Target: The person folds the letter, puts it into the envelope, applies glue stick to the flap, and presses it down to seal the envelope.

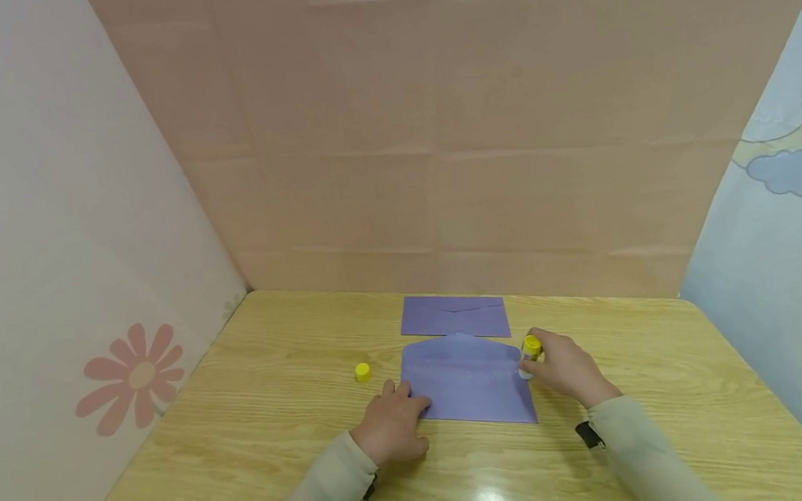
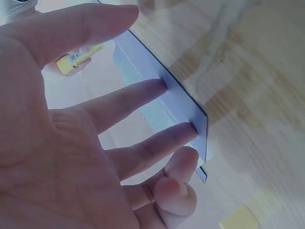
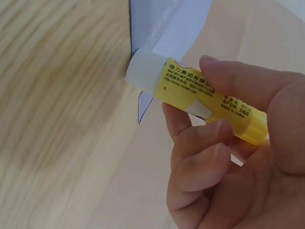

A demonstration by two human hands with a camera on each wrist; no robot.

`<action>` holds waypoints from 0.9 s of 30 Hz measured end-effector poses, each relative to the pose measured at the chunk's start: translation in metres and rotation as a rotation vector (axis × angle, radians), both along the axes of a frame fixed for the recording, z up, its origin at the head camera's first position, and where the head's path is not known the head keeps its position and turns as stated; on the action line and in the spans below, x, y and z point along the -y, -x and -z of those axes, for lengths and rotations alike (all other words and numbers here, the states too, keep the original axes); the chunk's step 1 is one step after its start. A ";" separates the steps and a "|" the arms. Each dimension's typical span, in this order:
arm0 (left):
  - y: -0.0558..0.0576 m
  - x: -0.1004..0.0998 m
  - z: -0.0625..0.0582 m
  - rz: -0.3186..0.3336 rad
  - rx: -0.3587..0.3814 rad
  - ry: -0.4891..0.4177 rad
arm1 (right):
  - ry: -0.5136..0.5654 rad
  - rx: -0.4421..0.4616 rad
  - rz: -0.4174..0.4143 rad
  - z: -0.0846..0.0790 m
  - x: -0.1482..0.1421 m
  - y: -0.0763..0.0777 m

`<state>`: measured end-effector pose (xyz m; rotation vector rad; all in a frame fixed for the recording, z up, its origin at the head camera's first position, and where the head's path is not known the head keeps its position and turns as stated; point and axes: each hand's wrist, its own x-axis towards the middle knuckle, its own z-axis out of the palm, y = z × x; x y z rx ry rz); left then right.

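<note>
A purple envelope (image 1: 468,396) lies on the wooden table with its flap (image 1: 458,346) unfolded toward the back. My left hand (image 1: 392,423) rests at its left edge; in the left wrist view two extended fingertips (image 2: 183,131) touch the paper. Uncapped and yellow, a glue stick (image 3: 205,100) is gripped between the thumb and fingers of my right hand (image 1: 570,366). Its white end points down at the envelope's right edge, near the base of the flap, and overlaps the paper's edge in the right wrist view. The glue tip itself is hidden.
The yellow cap (image 1: 362,372) stands on the table (image 1: 293,410) left of the envelope. Behind the flap lies a second purple envelope (image 1: 447,320), its flap folded down. A brown paper-covered wall (image 1: 437,164) rises at the table's back edge, with patterned panels on both sides.
</note>
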<state>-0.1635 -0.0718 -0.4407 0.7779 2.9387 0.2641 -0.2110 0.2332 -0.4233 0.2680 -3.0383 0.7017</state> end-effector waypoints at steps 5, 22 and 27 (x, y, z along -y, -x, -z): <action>0.000 0.001 0.001 0.005 -0.005 -0.007 | -0.004 -0.086 0.059 0.000 -0.002 0.000; 0.030 0.028 0.001 -0.120 -0.016 -0.291 | 0.144 -0.166 0.198 0.001 0.014 0.000; 0.047 0.047 -0.001 -0.254 -0.100 -0.295 | 0.167 -0.159 0.212 0.000 0.017 0.000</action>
